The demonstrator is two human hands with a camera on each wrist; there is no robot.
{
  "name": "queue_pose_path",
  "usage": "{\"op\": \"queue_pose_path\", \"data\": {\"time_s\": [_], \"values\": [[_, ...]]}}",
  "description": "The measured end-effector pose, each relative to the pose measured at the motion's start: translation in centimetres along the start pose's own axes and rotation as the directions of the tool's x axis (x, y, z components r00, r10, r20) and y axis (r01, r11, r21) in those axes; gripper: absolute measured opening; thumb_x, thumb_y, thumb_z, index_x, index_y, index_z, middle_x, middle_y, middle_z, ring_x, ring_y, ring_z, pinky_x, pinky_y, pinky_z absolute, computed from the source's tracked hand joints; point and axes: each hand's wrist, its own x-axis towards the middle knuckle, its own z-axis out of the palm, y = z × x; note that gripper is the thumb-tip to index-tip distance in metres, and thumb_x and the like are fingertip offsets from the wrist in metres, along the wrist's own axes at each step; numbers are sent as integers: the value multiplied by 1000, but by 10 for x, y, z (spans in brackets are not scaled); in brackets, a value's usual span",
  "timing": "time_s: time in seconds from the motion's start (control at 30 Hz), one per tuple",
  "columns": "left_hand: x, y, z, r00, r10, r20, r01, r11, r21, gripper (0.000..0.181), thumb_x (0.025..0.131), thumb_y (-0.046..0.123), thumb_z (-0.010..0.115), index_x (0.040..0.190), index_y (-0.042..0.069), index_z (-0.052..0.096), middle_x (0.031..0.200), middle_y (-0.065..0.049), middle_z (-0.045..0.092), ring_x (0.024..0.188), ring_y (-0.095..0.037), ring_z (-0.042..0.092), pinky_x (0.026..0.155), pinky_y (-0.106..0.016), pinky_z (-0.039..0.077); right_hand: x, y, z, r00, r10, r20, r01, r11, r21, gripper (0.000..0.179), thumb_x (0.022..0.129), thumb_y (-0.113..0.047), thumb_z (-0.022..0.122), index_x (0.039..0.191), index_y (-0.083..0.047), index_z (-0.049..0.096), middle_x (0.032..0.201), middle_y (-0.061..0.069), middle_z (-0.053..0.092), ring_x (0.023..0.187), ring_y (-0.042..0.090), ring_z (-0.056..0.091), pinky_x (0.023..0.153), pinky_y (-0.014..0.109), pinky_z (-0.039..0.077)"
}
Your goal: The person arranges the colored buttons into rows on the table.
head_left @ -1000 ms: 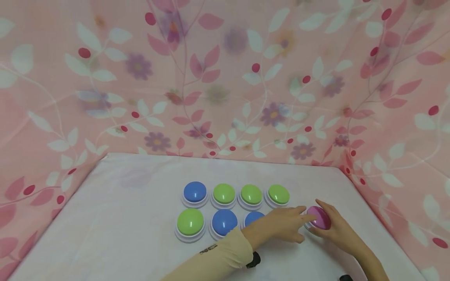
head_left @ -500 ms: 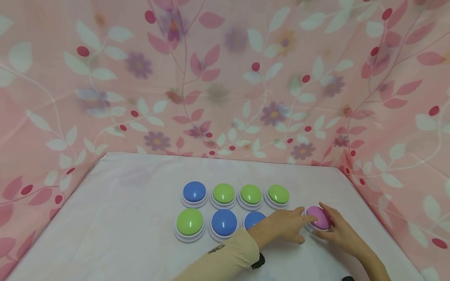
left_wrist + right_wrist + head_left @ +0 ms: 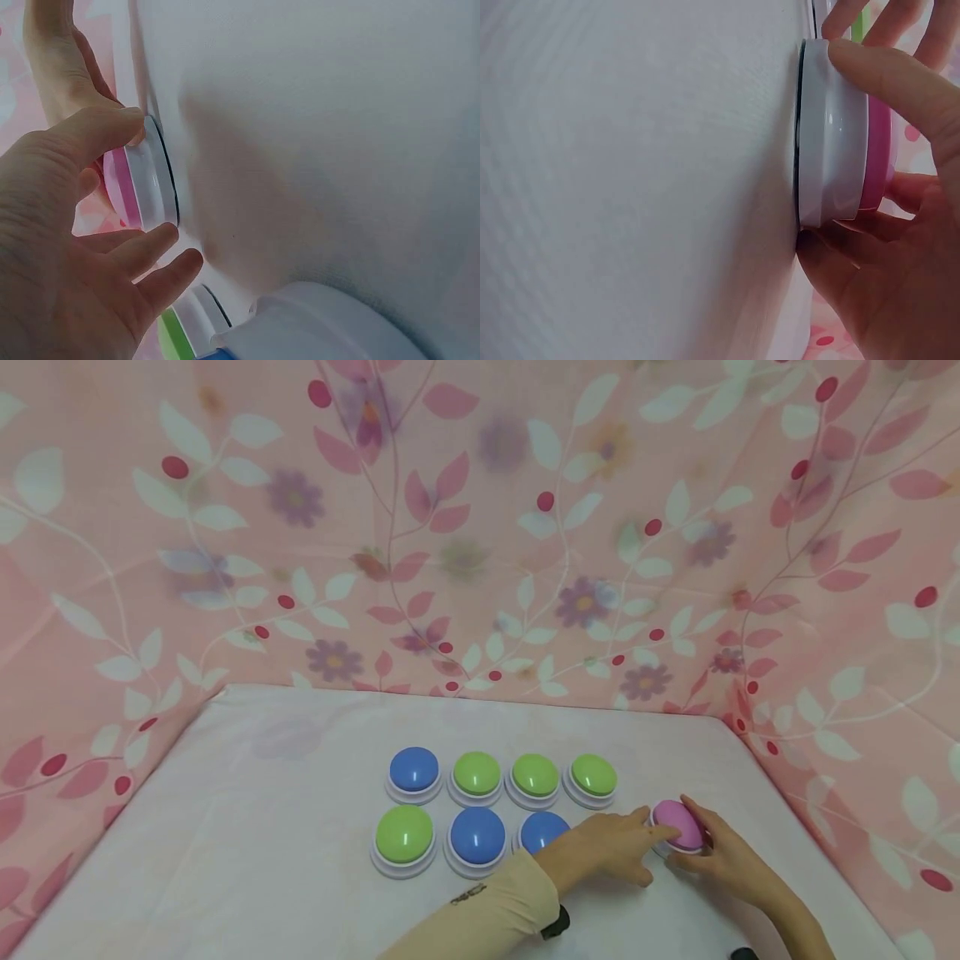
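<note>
At the right end of the table sits a pink dome push button [image 3: 678, 821] on a round white base [image 3: 840, 142]. My right hand [image 3: 731, 858] grips it from the right, thumb and fingers spread around the rim of the base. From the left, my left hand [image 3: 609, 846] reaches in with its index finger extended onto the pink dome. The other left fingers hang loosely bent over the cloth. In the left wrist view, the left thumb overlaps the side of the button, and part of the right hand shows behind it. The base stands close against the white cloth.
Left of the hands, several buttons stand in two rows. The back row has one blue button [image 3: 414, 770] and green buttons [image 3: 536, 775]; the front row has a green button [image 3: 405, 833] and blue buttons [image 3: 477, 835]. Floral curtains [image 3: 480, 527] enclose the white table [image 3: 262, 827].
My left forearm has shifted slightly right, its index finger staying at the pink dome. The right hand's fingers have moved a little around the base. The other buttons stay put.
</note>
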Motion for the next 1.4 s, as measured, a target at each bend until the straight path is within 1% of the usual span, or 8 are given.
{"op": "queue_pose_path", "data": {"time_s": [0.17,0.27,0.43,0.5,0.6,0.9,1.13,1.4], "values": [[2,-1,4,1000,-3,6,3,1000,-9,73,86,43,73,149,49,36,152,8,41,126,-6,52,92,-25,50,1,-1,1,1000,3,-4,-3,1000,-10,92,82,-31,80,151,4,30,146,35,37,127,50,48,84,10,42],[3,-1,5,1000,0,-1,0,1000,-5,73,85,42,74,148,48,38,148,9,45,124,-4,53,90,-24,50,2,-1,1,1000,-10,-18,10,1000,-19,92,81,-30,81,150,5,32,144,35,40,125,48,51,84,11,44],[3,-1,5,1000,-6,0,6,1000,-8,73,85,42,74,148,47,38,146,10,47,122,-3,54,87,-24,51,5,-2,0,1000,-11,-23,11,1000,-9,91,80,-29,82,148,8,34,143,36,40,123,49,52,91,33,54],[3,-1,5,1000,-9,3,9,1000,-8,73,85,42,74,148,47,38,147,10,47,124,-3,53,88,-24,51,5,-2,0,1000,-9,-22,9,1000,-6,91,80,-29,82,147,9,35,143,37,40,124,50,51,92,45,53],[4,-1,5,1000,-7,2,7,1000,-1,73,85,43,74,148,48,38,145,10,48,122,-3,54,89,-24,51,4,-3,-1,1000,-8,-21,8,1000,-7,90,80,-30,82,147,9,35,143,37,40,125,51,50,93,53,50],[3,-1,4,1000,-3,14,3,1000,-14,72,87,42,73,149,47,36,149,9,45,128,-2,49,96,-25,48,4,-2,-1,1000,-4,-27,4,1000,-12,89,80,-30,82,147,9,36,143,37,42,126,50,50,94,52,49],[2,-2,4,1000,15,8,-15,1000,-27,71,86,41,74,148,47,38,143,10,49,120,-1,54,91,-22,50,2,-5,-2,1000,-9,-25,10,1000,5,89,81,-29,82,147,8,36,143,37,41,126,51,49,93,52,50],[-1,0,3,1000,26,-7,-26,1000,-4,75,86,41,73,149,49,34,142,9,48,107,-1,57,80,-21,52,-2,-11,-7,999,-4,-38,4,1000,2,89,81,-33,81,148,6,37,144,35,41,123,51,52,87,39,56]]}}
